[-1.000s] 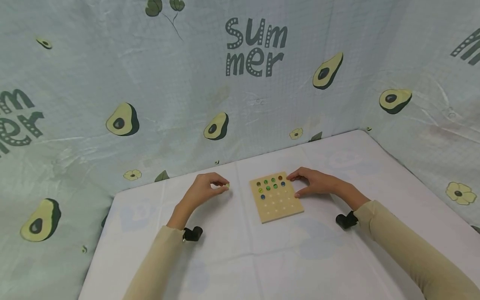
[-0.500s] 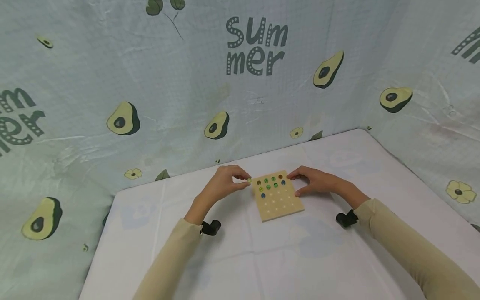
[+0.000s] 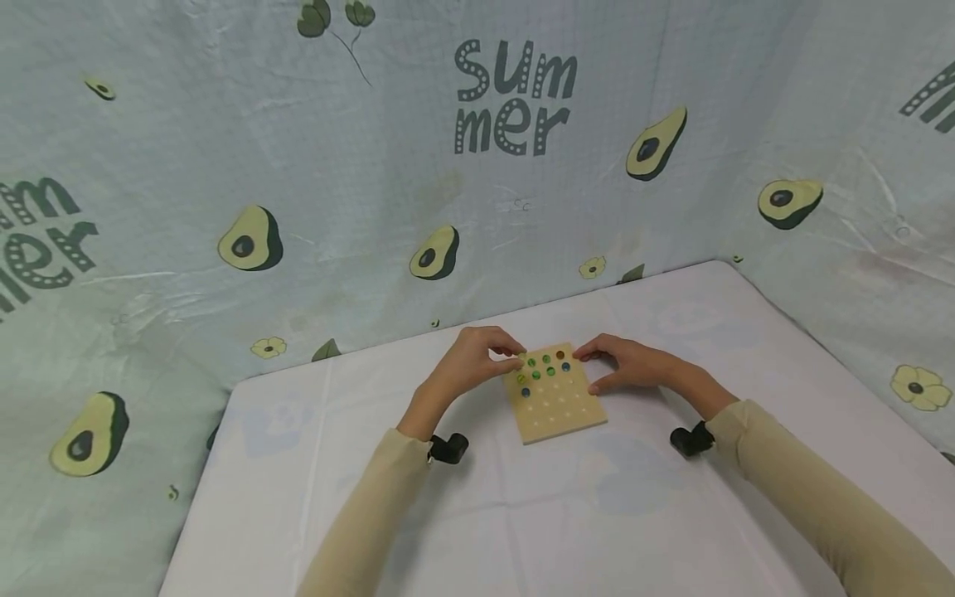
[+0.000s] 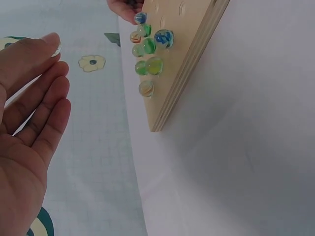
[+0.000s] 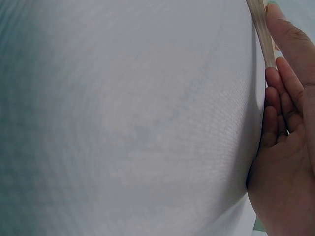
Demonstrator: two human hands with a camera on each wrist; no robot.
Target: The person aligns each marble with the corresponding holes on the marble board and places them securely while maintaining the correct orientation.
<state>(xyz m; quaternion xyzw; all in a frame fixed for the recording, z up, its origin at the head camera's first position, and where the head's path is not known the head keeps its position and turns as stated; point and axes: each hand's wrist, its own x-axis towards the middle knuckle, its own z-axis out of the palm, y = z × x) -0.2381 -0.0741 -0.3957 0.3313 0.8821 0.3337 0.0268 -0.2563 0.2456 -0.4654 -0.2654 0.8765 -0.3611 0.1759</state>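
A square wooden board [image 3: 558,416] with shallow round dimples lies on the table. Glass marbles [image 4: 149,45] in green, yellow, blue and brownish tones sit in its far rows, and a blue marble [image 3: 525,392] lies in the third row at the left. My left hand [image 3: 477,362] is above the board's far left corner, pinching a clear marble [image 4: 57,50] between thumb and fingers, mostly hidden by the fingertips. My right hand [image 3: 630,363] rests against the board's right edge, thumb and fingers spread apart along it; in the right wrist view its fingertips touch the board's side [image 5: 266,42].
A white cloth [image 3: 336,464] covers the table. Behind it and to the right hangs a pale curtain [image 3: 358,191] printed with avocados and lettering. A small black camera [image 3: 450,448] is strapped at the left wrist, another camera [image 3: 691,439] at the right.
My left hand has moved right with the marble, from beside the board to over its far left corner. The right hand and the board stay in place.
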